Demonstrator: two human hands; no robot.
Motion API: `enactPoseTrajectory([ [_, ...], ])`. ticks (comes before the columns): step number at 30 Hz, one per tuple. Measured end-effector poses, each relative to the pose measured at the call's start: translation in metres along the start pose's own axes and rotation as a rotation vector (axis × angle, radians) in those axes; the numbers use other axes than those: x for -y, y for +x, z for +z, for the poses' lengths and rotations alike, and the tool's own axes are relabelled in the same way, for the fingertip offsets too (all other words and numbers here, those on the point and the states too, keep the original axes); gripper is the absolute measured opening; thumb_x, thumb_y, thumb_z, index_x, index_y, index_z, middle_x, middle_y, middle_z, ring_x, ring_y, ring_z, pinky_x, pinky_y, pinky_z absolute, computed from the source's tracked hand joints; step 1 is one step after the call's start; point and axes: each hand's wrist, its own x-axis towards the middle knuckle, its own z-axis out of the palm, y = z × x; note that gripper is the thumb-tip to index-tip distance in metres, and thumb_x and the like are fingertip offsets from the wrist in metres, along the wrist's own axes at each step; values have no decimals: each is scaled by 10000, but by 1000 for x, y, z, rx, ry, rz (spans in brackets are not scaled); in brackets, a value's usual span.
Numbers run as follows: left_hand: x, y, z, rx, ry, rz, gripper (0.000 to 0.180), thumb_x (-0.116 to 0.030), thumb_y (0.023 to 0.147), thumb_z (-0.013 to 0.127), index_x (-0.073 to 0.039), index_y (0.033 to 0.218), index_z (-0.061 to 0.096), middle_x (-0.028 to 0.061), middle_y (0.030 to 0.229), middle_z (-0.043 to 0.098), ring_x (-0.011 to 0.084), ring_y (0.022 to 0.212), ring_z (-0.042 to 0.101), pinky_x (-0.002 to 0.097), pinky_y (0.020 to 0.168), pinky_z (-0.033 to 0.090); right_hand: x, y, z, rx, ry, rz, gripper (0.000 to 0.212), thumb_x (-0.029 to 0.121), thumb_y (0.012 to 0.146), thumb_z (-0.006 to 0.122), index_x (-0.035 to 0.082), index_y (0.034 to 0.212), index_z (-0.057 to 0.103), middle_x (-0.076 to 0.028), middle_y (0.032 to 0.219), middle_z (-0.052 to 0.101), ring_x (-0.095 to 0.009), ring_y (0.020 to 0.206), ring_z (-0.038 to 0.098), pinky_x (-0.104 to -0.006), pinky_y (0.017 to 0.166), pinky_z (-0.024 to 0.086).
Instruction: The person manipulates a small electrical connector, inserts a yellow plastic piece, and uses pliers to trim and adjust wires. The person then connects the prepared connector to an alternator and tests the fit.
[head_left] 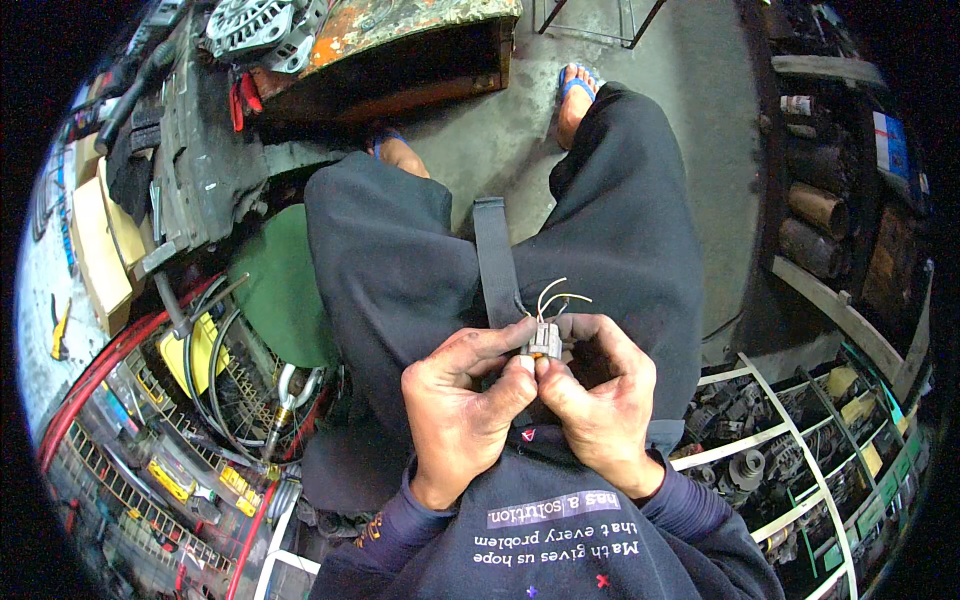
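Between my two hands, above my lap, is a small grey electrical connector (543,341) with a bit of orange at its near end. Several short wires (550,297) in pale and dark colours stick out from its far end. My left hand (465,400) pinches the connector from the left, thumb and fingertips closed on it. From the other side my right hand (603,395) grips it likewise, its thumb beside the left thumb. A dark strap (494,250) hangs between my knees, just beyond the connector.
A wire basket with tools and cables (215,370) stands at left, beside a green seat-like surface (285,290). Ahead is a worn orange-edged bench (400,45) bearing a metal alternator-like part (262,25). Racks of small parts (760,460) and cylinders (815,210) line the right.
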Motion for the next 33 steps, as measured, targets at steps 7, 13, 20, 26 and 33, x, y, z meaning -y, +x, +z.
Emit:
enactPoseTrajectory([
  [7,-6,3,2,-4,43,-27,298,2,978,746,98,1260,721,133,1137,748,161,1006,743,267,893,588,-3,5,-2,18,-12,-7,269,52,889,789,-44,1123,696,-59,983,744,-110,917,670,-283,847,545],
  [13,-15,4,-1,39,136,18,351,-64,989,760,85,1303,708,97,1134,759,151,1031,730,272,906,560,7,7,-14,141,88,114,231,48,951,747,-46,1154,690,-54,1027,742,-114,955,669,-283,881,542],
  [20,-10,0,7,-21,95,9,280,14,968,738,91,1238,732,134,1106,776,149,965,747,262,852,592,-3,4,-8,54,-94,-17,237,82,901,761,-45,1085,682,-59,933,729,-101,859,642,-285,777,538],
  [26,-8,10,1,13,67,-51,298,-26,999,728,121,1257,703,167,1069,791,147,935,747,259,829,589,-3,14,-9,116,-26,91,179,99,937,757,-37,1039,702,-38,899,725,-90,819,627,-272,750,519],
  [33,-32,-7,-12,106,145,-68,404,-107,1008,761,114,1332,665,156,1130,750,188,966,762,269,815,594,10,11,-30,347,189,215,323,192,1032,747,-68,1221,725,-98,1056,774,-119,849,685,-273,797,574],
])
